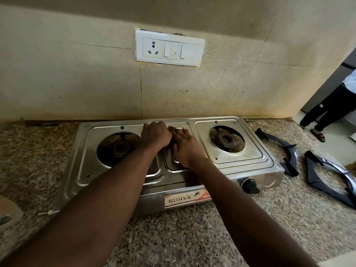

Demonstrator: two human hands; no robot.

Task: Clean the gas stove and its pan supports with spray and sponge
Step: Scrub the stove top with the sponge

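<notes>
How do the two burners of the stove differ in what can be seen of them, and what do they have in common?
The left burner lies in shadow and is partly hidden by the left hand and forearm; the right burner is lit and fully visible. The left burner looks darker; the right burner shows a brownish ring. Both sit in round openings of the steel stove, with their pan supports removed onto the counter.

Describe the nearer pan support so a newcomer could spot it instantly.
Start at the steel gas stove on the granite counter. Two dark pan supports lie off it to its right. The nearer pan support is the outer one, lying closest to the frame's right edge.
</notes>
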